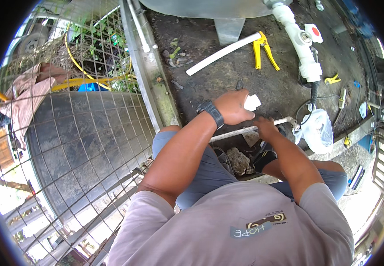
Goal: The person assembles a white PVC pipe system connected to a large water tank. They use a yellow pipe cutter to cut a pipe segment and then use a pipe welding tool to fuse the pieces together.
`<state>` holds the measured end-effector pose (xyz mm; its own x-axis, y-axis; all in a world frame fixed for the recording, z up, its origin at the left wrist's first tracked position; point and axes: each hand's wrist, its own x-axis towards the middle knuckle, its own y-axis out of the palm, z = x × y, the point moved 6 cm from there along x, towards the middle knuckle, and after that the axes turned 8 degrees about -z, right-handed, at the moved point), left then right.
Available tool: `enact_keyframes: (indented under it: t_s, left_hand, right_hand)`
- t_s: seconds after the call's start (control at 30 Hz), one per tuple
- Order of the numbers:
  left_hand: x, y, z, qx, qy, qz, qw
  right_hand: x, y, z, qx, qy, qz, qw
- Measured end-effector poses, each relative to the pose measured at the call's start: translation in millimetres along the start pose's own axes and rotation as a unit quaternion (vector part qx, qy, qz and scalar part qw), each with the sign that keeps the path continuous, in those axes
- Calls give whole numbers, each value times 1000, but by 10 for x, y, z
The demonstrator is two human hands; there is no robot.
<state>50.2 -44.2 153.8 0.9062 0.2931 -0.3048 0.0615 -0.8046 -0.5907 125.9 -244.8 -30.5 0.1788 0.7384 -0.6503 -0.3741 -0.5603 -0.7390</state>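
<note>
The short white piece [252, 103] is in the grip of the left hand [233, 107], its pale end jutting out past the curled fingers, which are closed around it. The right hand [266, 128] is just nearer the wearer and a little right of that grip, fingers bent at the thin pipe [240, 132]; whether its own grip is closed on the pipe or merely resting there, I cannot tell.

Beyond the left grip, a longer white pipe [221, 54] lies loose on the dark ground [190, 35], with the yellow cutter [263, 48] at its far end, handles spread. Farther right, the white valve assembly [296, 40] appears already made up. By contrast, the short white piece is joined to nothing that shows, so coupling seems undone; how much cutting remains is unclear.

Right of the right grip hangs a clear plastic bag [318, 133], with a smaller yellow tool [332, 79] beyond it. Toward the wearer, below both grips, sits a rough rock [240, 162].
</note>
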Motion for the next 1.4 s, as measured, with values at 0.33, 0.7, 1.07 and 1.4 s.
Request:
enact_keyframes:
  t_s: [0.33,0.7,1.07,1.4]
  left_hand:
    - [30,-302,299,-42,-85,-131,987]
    - [-228,-238,694,50,-124,-94,987]
    - [-508,-154,-434,0,28,-51,998]
    - [-727,-268,-268,38,-22,-44,998]
  right_hand:
    - [525,-1113,205,52,-96,-40,993]
    - [755,-832,106,100,-88,-12,991]
    - [595,-1024,2,36,-102,-49,993]
    - [853,-441,-177,40,-92,-75,992]
